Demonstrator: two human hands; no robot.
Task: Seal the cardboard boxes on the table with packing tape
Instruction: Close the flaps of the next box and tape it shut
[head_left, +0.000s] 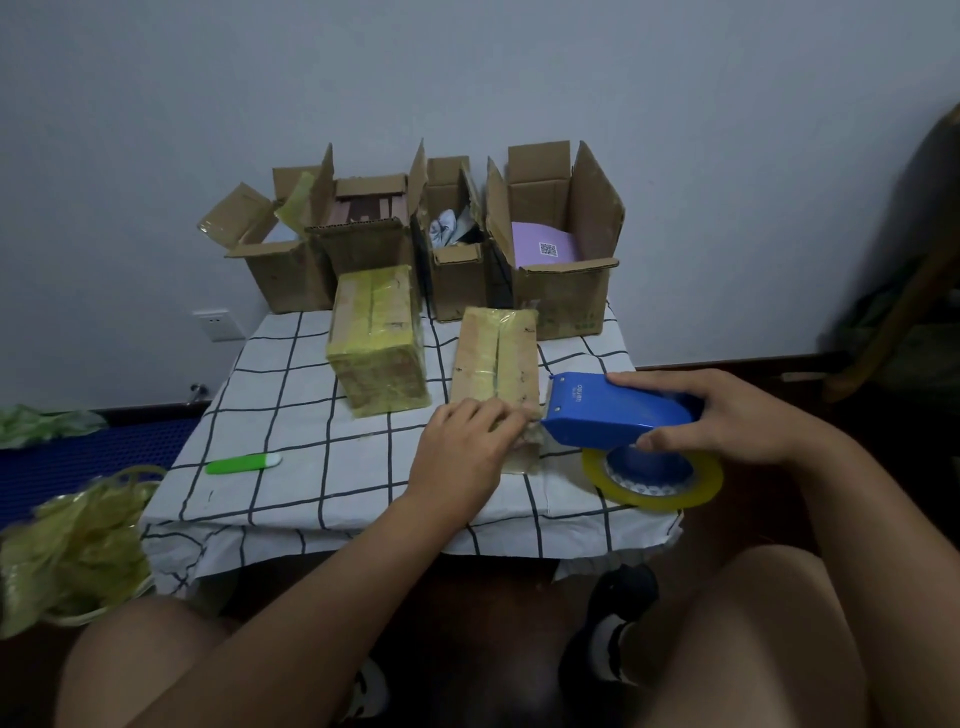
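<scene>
A closed, tape-covered cardboard box (496, 358) lies near the front of the checked table (291, 415). My left hand (465, 447) rests on its near end, fingers pressing the tape down. My right hand (727, 415) grips a blue tape dispenser (608, 410) whose mouth touches the box's near right corner; its yellowish tape roll (654, 480) hangs over the table edge. A second taped box (376, 338) stands to the left. Behind are several open boxes: (270, 260), (363, 228), (457, 260), (563, 260).
A green and white cutter (243, 462) lies on the cloth at the front left. A heap of crumpled used tape (72, 556) sits beside the table on the left. My knees are under the table's front edge. A dark chair (904, 291) stands at right.
</scene>
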